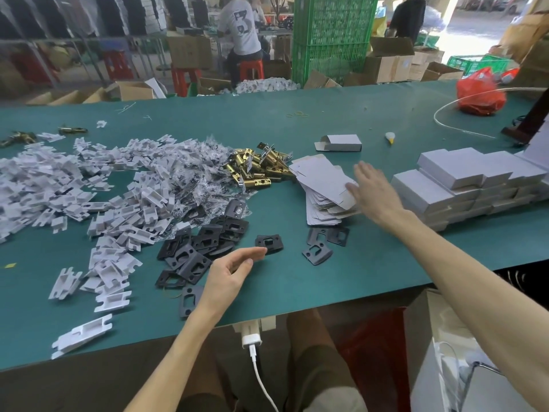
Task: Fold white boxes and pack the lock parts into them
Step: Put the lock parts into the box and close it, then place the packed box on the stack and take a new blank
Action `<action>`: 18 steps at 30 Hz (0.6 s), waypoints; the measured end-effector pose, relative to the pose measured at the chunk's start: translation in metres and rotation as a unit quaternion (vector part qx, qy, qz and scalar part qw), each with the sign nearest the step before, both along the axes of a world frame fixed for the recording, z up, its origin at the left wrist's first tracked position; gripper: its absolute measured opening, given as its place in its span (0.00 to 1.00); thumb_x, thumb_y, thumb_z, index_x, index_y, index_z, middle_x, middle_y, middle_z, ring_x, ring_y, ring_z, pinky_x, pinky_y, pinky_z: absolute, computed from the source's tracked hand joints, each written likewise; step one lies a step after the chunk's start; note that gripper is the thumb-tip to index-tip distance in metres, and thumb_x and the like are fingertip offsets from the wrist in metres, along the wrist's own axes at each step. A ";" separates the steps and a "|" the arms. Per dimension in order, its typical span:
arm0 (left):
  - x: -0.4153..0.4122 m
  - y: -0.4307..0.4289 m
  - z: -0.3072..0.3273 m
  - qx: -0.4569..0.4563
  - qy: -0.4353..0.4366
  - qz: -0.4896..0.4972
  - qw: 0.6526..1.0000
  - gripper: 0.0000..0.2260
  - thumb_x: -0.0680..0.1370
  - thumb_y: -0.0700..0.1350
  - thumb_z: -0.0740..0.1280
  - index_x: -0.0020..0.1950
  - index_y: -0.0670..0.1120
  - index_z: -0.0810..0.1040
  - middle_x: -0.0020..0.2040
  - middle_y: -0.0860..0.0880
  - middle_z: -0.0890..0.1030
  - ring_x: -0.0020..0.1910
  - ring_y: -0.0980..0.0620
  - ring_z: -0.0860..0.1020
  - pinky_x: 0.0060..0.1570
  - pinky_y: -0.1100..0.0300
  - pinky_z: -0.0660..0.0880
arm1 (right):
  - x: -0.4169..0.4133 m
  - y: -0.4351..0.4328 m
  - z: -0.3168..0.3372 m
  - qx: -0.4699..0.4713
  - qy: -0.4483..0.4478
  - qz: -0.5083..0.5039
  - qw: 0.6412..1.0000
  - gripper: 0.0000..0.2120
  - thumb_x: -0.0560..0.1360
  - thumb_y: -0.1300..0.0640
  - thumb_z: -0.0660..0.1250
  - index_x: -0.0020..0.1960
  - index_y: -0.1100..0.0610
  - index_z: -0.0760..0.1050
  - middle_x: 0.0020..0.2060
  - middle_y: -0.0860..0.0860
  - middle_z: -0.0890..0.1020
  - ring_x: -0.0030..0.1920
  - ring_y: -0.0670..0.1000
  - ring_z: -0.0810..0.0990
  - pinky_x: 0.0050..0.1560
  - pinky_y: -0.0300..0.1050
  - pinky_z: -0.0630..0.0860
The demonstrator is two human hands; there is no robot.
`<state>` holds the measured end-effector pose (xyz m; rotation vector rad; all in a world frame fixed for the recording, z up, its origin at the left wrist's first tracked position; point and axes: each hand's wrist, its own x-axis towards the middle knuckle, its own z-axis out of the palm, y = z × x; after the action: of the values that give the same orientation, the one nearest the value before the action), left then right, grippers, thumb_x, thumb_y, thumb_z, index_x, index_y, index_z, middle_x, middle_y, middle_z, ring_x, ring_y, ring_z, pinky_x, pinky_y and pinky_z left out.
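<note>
Right hand, grip wide, rests on blanks. Left hand, grip wide, empty, by plates. Folded box: end flap open, contents unseen.

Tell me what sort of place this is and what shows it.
Most likely a factory packing bench for door locks: a long green table heaped with brass latches and black plates, stacked white boxes, and cardboard cartons behind.

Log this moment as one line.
step: box blank pickup | right hand: open, at flat box stack | left hand: open, empty, beside black plates
</note>
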<state>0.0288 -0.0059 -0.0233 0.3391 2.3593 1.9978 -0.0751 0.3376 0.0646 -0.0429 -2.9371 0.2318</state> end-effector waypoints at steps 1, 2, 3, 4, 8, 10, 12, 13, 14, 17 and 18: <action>0.001 0.000 0.000 0.000 0.002 0.002 1.000 0.15 0.84 0.34 0.64 0.62 0.49 0.85 0.58 0.54 0.87 0.62 0.54 0.83 0.66 0.62 0.76 | -0.004 -0.016 0.001 -0.018 -0.006 0.025 0.999 0.30 0.86 0.48 0.54 0.81 0.63 0.53 0.82 0.58 0.54 0.82 0.55 0.51 0.81 0.52 0.48; 0.001 0.001 0.001 -0.001 0.007 0.004 1.000 0.15 0.84 0.33 0.64 0.62 0.49 0.85 0.58 0.54 0.87 0.62 0.54 0.83 0.65 0.62 0.77 | -0.008 -0.031 0.000 -0.021 -0.013 0.042 0.999 0.31 0.86 0.45 0.53 0.81 0.63 0.53 0.82 0.57 0.55 0.82 0.55 0.52 0.81 0.52 0.49; 0.002 0.001 0.001 -0.003 0.010 0.007 1.000 0.15 0.84 0.33 0.64 0.61 0.49 0.85 0.57 0.54 0.87 0.62 0.54 0.83 0.65 0.62 0.77 | -0.012 -0.043 -0.003 -0.013 -0.024 0.049 0.998 0.32 0.85 0.43 0.53 0.80 0.63 0.55 0.81 0.58 0.57 0.81 0.56 0.53 0.80 0.53 0.51; 0.002 0.001 0.002 -0.003 0.010 0.009 1.000 0.15 0.84 0.33 0.64 0.61 0.48 0.85 0.57 0.53 0.87 0.61 0.54 0.83 0.64 0.62 0.77 | -0.015 -0.053 -0.005 0.000 -0.045 0.043 0.998 0.32 0.85 0.42 0.54 0.79 0.63 0.57 0.79 0.58 0.60 0.80 0.56 0.57 0.79 0.54 0.54; 0.002 0.002 0.002 -0.003 0.007 0.018 1.000 0.15 0.84 0.32 0.64 0.60 0.47 0.86 0.56 0.53 0.87 0.60 0.53 0.84 0.65 0.60 0.77 | -0.016 -0.064 -0.019 0.046 -0.057 0.024 0.997 0.18 0.82 0.50 0.63 0.63 0.63 0.71 0.64 0.59 0.74 0.68 0.59 0.70 0.60 0.51 0.68; 0.002 0.002 0.002 -0.002 0.008 0.020 1.000 0.15 0.84 0.32 0.64 0.60 0.47 0.86 0.56 0.52 0.88 0.60 0.53 0.84 0.65 0.59 0.78 | -0.010 -0.061 -0.022 0.056 -0.025 0.028 0.998 0.12 0.82 0.53 0.65 0.57 0.63 0.73 0.59 0.59 0.77 0.63 0.60 0.73 0.52 0.51 0.69; 0.002 0.001 0.002 -0.002 0.008 0.020 1.000 0.15 0.84 0.32 0.64 0.60 0.46 0.86 0.56 0.52 0.88 0.60 0.53 0.84 0.64 0.59 0.78 | -0.004 -0.059 -0.021 0.083 -0.004 0.034 0.996 0.05 0.81 0.59 0.64 0.53 0.61 0.73 0.55 0.59 0.79 0.56 0.61 0.74 0.47 0.52 0.69; 0.001 0.001 0.002 -0.003 0.008 0.021 1.000 0.14 0.84 0.32 0.64 0.60 0.46 0.86 0.56 0.52 0.88 0.60 0.53 0.84 0.64 0.59 0.78 | -0.001 -0.058 -0.019 0.090 0.001 0.037 0.995 0.01 0.80 0.64 0.63 0.49 0.60 0.71 0.51 0.59 0.80 0.52 0.61 0.74 0.44 0.52 0.68; 0.001 0.001 0.002 -0.003 0.007 0.020 1.000 0.14 0.84 0.32 0.64 0.60 0.46 0.86 0.56 0.52 0.88 0.60 0.53 0.84 0.64 0.59 0.78 | 0.003 -0.058 -0.017 0.086 0.009 0.033 0.996 0.05 0.77 0.68 0.61 0.46 0.60 0.70 0.48 0.59 0.80 0.48 0.60 0.74 0.41 0.52 0.68; 0.001 0.002 0.002 0.003 0.005 0.019 1.000 0.14 0.84 0.32 0.63 0.60 0.45 0.86 0.55 0.51 0.88 0.60 0.52 0.84 0.64 0.59 0.78 | 0.014 -0.061 -0.005 0.044 0.076 0.022 0.996 0.09 0.75 0.72 0.58 0.45 0.62 0.73 0.43 0.60 0.81 0.40 0.59 0.71 0.37 0.52 0.70; 0.001 0.002 0.002 0.006 0.003 0.021 1.000 0.14 0.84 0.32 0.63 0.60 0.45 0.86 0.55 0.51 0.88 0.60 0.52 0.84 0.64 0.59 0.78 | 0.018 -0.063 0.000 -0.006 0.114 0.022 0.993 0.09 0.76 0.71 0.58 0.48 0.62 0.74 0.42 0.60 0.81 0.39 0.59 0.71 0.37 0.52 0.70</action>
<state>0.0298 -0.0039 -0.0210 0.3002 2.3778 2.0335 -0.0575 0.2749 0.0644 0.0442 -2.7120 0.2424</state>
